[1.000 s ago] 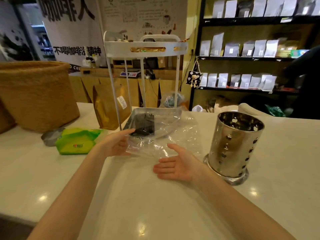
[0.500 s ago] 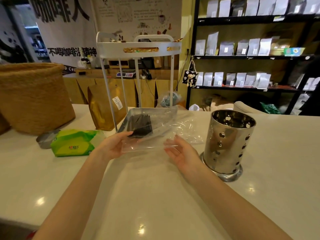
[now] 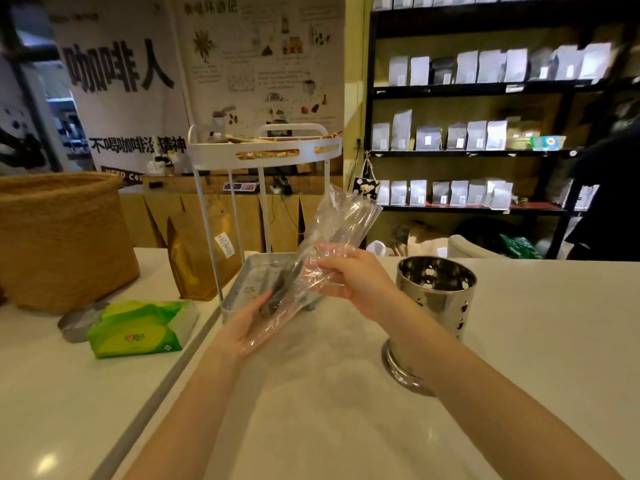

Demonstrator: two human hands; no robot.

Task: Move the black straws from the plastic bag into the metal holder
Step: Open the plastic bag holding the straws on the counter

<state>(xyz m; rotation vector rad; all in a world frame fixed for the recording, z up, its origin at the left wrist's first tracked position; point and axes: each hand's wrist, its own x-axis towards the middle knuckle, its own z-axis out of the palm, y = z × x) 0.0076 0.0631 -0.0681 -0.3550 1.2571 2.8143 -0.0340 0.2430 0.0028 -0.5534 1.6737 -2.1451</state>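
Two bare hands are being shown in the head view, both closed on a clear plastic bag that is being held tilted above the white counter. The lower end of the bag is being gripped by the left hand, with the thumb laid over the film. The middle of the bag is being pinched by the right hand, fingers curled round the crumpled plastic. The black straws are being kept inside the bag, bunched at its lower end just beside the left thumb; their number cannot be told through the blurred film. The metal holder, a perforated upright cylinder, is being left standing on the counter to the right, partly hidden by the right forearm. A metal tray is being seen behind the bag, at the foot of a white two-tier rack. A green tissue pack and a woven basket are being shown at the left.
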